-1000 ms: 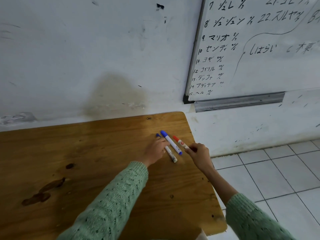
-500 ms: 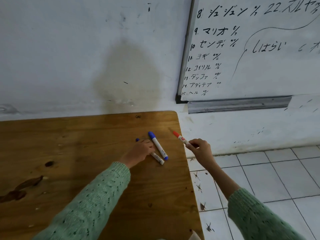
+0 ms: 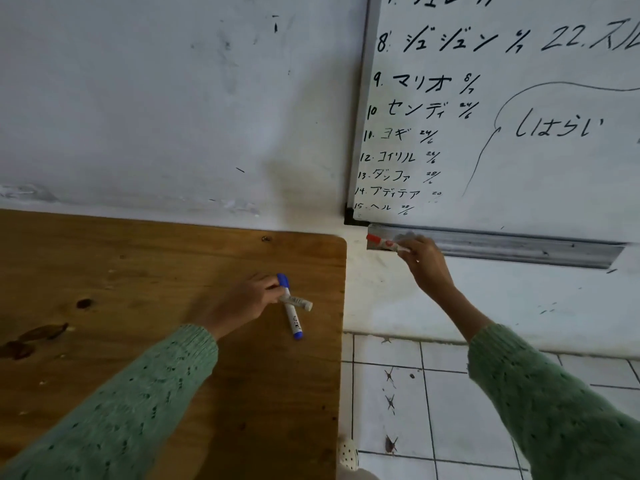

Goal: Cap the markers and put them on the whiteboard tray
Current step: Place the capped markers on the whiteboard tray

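Observation:
My right hand (image 3: 424, 261) holds a capped red marker (image 3: 382, 242) by its tail, level at the left end of the grey whiteboard tray (image 3: 519, 247). Whether the marker rests in the tray I cannot tell. On the wooden table (image 3: 138, 271), my left hand (image 3: 246, 301) grips a second white marker (image 3: 298, 302), whose cap end is hidden in my fingers. It lies crossed over a capped blue marker (image 3: 291, 308) that rests on the table.
The whiteboard (image 3: 502, 116) with black writing hangs on the white wall above the tray. The table's right edge ends left of the tray, with tiled floor (image 3: 433, 393) below the gap.
My right hand carried the red marker up and right from the table edge to the tray's left end. My left hand turned the second marker so it crosses the blue one.

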